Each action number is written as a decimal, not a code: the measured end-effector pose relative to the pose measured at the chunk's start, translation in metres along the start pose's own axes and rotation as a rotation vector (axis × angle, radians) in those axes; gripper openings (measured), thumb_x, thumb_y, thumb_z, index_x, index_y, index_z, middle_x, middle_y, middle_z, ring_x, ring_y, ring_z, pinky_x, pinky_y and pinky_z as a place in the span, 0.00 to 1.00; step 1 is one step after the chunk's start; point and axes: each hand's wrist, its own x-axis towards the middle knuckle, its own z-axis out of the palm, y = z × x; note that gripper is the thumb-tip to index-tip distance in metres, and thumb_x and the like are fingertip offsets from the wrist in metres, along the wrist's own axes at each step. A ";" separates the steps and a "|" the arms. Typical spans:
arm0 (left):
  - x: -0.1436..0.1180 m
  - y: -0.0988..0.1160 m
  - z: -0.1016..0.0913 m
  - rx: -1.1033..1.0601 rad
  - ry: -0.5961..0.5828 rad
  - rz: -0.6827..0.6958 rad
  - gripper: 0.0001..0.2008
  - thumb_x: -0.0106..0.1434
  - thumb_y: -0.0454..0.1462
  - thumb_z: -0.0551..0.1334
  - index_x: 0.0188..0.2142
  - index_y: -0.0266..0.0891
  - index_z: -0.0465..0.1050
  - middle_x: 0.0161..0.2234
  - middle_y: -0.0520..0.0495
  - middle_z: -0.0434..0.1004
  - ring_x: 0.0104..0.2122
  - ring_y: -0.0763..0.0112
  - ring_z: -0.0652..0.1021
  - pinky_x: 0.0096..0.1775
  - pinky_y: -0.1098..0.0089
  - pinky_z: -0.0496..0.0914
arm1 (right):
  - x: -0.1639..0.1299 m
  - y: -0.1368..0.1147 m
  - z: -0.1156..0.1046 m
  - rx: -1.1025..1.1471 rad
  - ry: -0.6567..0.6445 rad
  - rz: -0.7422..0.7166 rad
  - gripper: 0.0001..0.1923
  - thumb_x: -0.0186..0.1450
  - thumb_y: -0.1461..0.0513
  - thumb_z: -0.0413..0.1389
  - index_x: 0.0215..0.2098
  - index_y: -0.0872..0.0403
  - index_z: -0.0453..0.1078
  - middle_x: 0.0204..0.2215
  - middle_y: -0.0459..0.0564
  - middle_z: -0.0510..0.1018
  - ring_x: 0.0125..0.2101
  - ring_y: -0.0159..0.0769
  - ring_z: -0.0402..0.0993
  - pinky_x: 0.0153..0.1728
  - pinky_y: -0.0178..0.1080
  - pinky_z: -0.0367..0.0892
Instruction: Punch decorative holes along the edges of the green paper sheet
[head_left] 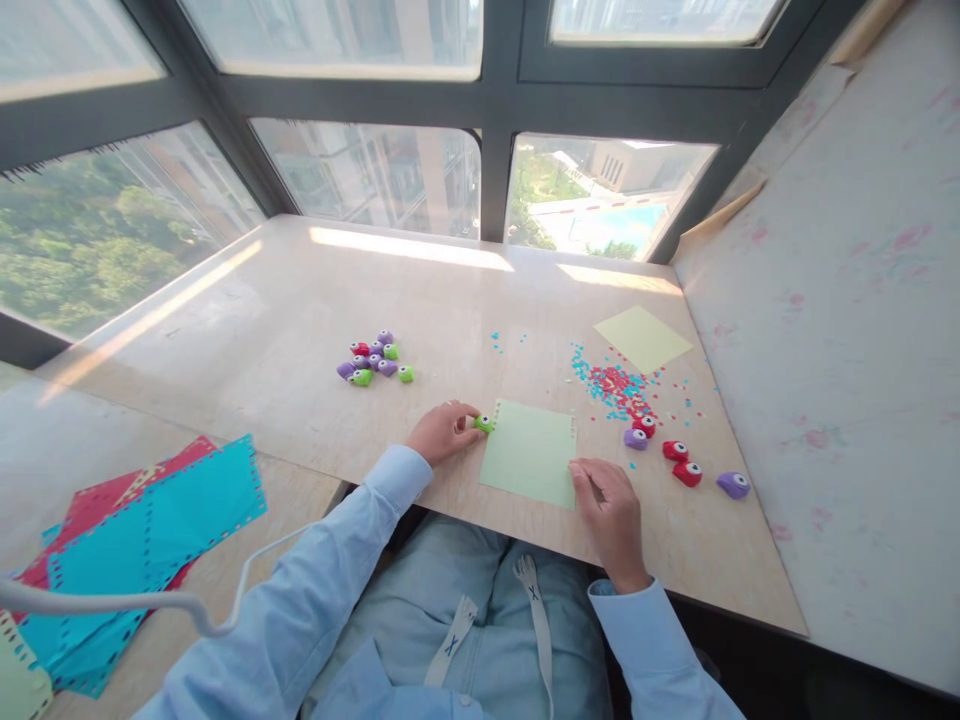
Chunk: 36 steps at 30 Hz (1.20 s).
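1. Two bare hands are at the front of a smooth, pale tabletop point(450, 295); the left hand point(442, 434) pinches a green eyed piece point(484, 424), small, glossy and rounded, at the left edge of a pale green sheet point(529, 460)
2. Curled at the sheet's right edge, the right hand point(611, 510) touches the paper near its lower corner; whether it grips, I cannot tell
3. Thin, flat and roughly square, the sheet has small holes near its upper corners; its lower edge lies near the tabletop's front edge
4. Farther back on the left, a cluster of eyed pieces point(375, 362) in purple, green and red sits well apart from the left hand
5. Red and blue dots point(619, 388) scatter beside a yellow sheet point(645, 338) turned cornerwise; loose eyed pieces point(687, 474), red and purple, lie nearer the right hand
6. Far left, blue sheets point(161, 530) with perforated edges overlap red ones
7. Wide tabletop stretches from the cluster to the windows; rightward, room narrows toward a floral wall point(840, 350)
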 end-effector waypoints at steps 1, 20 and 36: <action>-0.001 -0.001 0.000 0.006 0.018 0.013 0.13 0.57 0.41 0.65 0.41 0.39 0.77 0.29 0.51 0.71 0.28 0.72 0.70 0.34 0.70 0.66 | 0.000 0.000 0.000 0.003 0.002 0.002 0.12 0.70 0.57 0.53 0.35 0.53 0.75 0.35 0.52 0.81 0.39 0.42 0.74 0.44 0.46 0.68; -0.039 0.088 0.079 0.053 0.466 0.258 0.09 0.63 0.42 0.65 0.37 0.40 0.72 0.33 0.50 0.75 0.21 0.77 0.70 0.26 0.73 0.64 | 0.008 -0.063 -0.002 0.672 -0.016 0.558 0.24 0.62 0.47 0.61 0.47 0.55 0.73 0.40 0.55 0.81 0.36 0.41 0.78 0.32 0.41 0.74; -0.022 0.098 0.110 -0.275 0.240 0.352 0.12 0.61 0.32 0.62 0.45 0.40 0.75 0.41 0.44 0.74 0.33 0.71 0.77 0.36 0.69 0.73 | 0.018 -0.040 -0.008 0.558 0.133 0.623 0.25 0.54 0.49 0.68 0.42 0.55 0.71 0.37 0.55 0.81 0.38 0.43 0.79 0.38 0.43 0.75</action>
